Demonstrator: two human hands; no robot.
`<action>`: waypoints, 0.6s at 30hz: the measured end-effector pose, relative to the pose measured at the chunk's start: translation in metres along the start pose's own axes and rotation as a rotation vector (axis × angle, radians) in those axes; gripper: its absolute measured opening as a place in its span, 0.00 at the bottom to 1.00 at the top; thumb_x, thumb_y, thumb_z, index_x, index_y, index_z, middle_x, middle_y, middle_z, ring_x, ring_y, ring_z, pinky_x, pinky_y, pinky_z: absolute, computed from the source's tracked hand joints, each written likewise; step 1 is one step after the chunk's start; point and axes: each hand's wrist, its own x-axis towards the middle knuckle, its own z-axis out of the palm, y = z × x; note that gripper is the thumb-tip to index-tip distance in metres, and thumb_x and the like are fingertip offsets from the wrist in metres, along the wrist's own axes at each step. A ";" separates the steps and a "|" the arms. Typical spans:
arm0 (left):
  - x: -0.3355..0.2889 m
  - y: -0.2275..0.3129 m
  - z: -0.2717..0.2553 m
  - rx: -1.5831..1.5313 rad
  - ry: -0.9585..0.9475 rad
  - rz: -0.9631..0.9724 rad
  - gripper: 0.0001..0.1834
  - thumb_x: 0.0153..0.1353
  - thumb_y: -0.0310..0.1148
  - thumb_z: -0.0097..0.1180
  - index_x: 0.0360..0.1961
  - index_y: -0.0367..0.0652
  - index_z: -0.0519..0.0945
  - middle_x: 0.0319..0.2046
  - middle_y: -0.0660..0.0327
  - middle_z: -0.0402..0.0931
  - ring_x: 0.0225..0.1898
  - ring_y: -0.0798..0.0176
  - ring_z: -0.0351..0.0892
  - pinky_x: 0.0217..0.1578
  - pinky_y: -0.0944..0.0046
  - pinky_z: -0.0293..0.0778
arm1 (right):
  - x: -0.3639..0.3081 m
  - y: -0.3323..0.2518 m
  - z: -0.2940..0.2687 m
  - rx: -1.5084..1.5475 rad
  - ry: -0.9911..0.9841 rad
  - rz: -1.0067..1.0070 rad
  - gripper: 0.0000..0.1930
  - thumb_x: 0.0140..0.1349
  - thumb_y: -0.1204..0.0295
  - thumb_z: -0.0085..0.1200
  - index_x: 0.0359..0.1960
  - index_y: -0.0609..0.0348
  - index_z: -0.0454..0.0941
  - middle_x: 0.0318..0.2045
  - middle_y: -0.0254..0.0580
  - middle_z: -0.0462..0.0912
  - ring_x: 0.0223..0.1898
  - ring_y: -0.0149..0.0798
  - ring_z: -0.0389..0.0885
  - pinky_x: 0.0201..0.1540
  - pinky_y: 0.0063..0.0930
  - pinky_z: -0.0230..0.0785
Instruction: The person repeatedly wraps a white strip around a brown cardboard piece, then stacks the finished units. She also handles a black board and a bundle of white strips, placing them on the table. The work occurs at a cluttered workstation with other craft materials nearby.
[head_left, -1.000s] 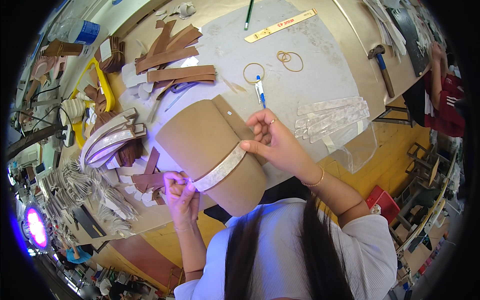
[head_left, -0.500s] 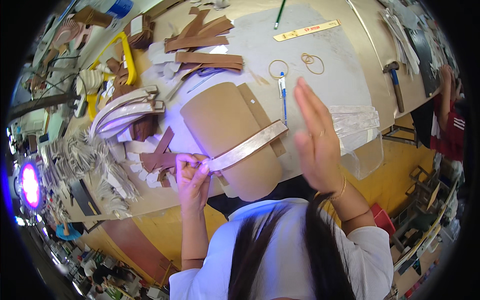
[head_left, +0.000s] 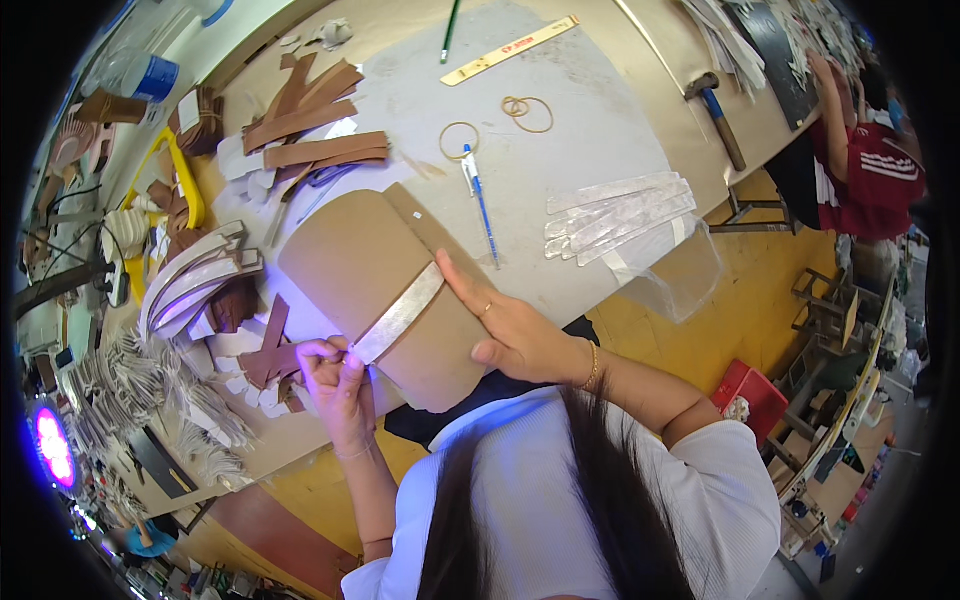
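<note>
Pale strip (head_left: 402, 312) across a brown panel (head_left: 350, 240) at the counter's edge (head_left: 685, 155), pinched at one end by the left hand (head_left: 340, 395), met at the other by the flat, open right hand (head_left: 525, 338), presumably for tautness.

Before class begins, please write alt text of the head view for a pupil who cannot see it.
A person's left hand pinches one end of a silvery strip lying across a rounded tan sheet; the right hand is outstretched beside its other end. Beyond lie a slim blue pen, a flat cream stick and a dark-headed hammer.
</note>
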 end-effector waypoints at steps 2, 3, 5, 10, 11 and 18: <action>0.000 0.000 0.004 -0.006 0.011 -0.019 0.21 0.56 0.19 0.59 0.44 0.45 0.62 0.41 0.59 0.72 0.40 0.66 0.75 0.42 0.68 0.72 | -0.006 0.003 -0.007 0.113 -0.023 0.090 0.44 0.64 0.39 0.36 0.71 0.59 0.41 0.70 0.54 0.47 0.70 0.53 0.48 0.69 0.37 0.46; 0.002 -0.002 0.003 0.020 0.021 0.009 0.21 0.58 0.20 0.58 0.49 0.44 0.64 0.39 0.59 0.73 0.39 0.66 0.76 0.39 0.67 0.74 | -0.003 -0.002 -0.016 0.162 -0.048 0.126 0.43 0.65 0.41 0.37 0.71 0.60 0.42 0.70 0.55 0.48 0.70 0.53 0.51 0.68 0.38 0.48; 0.000 0.007 0.002 0.078 0.034 -0.042 0.20 0.59 0.21 0.57 0.51 0.41 0.67 0.38 0.59 0.74 0.35 0.65 0.78 0.35 0.67 0.76 | -0.002 -0.006 -0.034 0.039 0.003 0.100 0.39 0.66 0.46 0.41 0.70 0.60 0.46 0.69 0.55 0.52 0.68 0.54 0.55 0.67 0.39 0.52; 0.000 0.054 -0.004 0.225 -0.089 0.119 0.13 0.58 0.20 0.57 0.45 0.33 0.75 0.35 0.53 0.76 0.29 0.60 0.80 0.30 0.65 0.77 | -0.015 0.004 -0.092 -0.670 0.361 0.033 0.19 0.54 0.80 0.56 0.49 0.55 0.78 0.55 0.47 0.73 0.58 0.50 0.69 0.61 0.39 0.62; 0.005 0.068 0.003 0.284 -0.116 0.183 0.10 0.57 0.19 0.57 0.42 0.32 0.76 0.35 0.52 0.76 0.28 0.59 0.80 0.29 0.64 0.78 | -0.023 0.004 -0.105 -0.815 0.343 0.047 0.17 0.52 0.83 0.56 0.45 0.55 0.81 0.55 0.46 0.73 0.56 0.49 0.70 0.59 0.38 0.63; 0.050 0.174 -0.020 0.405 -0.068 0.549 0.09 0.59 0.22 0.56 0.41 0.30 0.78 0.35 0.53 0.77 0.26 0.61 0.79 0.28 0.66 0.76 | -0.063 0.024 -0.123 -0.894 0.285 0.219 0.17 0.57 0.83 0.54 0.49 0.55 0.79 0.58 0.46 0.69 0.59 0.46 0.67 0.61 0.36 0.60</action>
